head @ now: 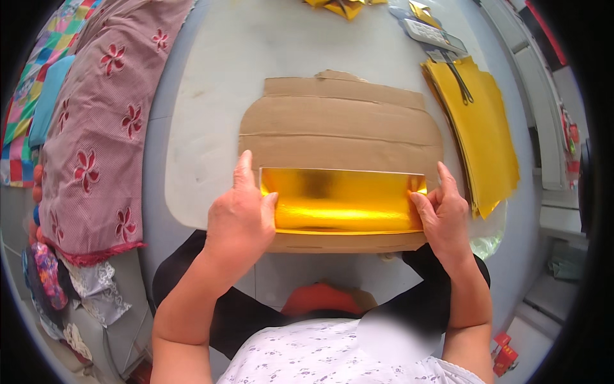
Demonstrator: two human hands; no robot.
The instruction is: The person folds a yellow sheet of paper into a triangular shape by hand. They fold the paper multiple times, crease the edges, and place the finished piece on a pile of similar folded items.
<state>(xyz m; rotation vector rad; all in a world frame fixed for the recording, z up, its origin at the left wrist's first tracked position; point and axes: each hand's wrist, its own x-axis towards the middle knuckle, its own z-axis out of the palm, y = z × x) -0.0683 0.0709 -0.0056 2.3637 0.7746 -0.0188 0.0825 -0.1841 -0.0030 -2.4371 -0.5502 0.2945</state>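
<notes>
A sheet of shiny gold foil paper [343, 199] lies before me over a flat piece of brown cardboard [336, 117]. Its near edge appears folded over or curved, and a thin pale line runs along the far edge. My left hand [243, 209] grips the sheet's left end, thumb on top and index finger stretched forward on the cardboard. At the right end, my right hand [443, 213] holds the sheet the same way, its thumb pressing on the foil. The fingers beneath the sheet are hidden.
On the right of the white table [201, 144] is a stack of gold paper [479, 139] with black-handled scissors [458, 79] on it. A cordless handset [434, 36] lies beyond. Folded gold pieces [343, 7] sit at the far edge. A pink flowered cloth [105, 129] covers furniture on the left.
</notes>
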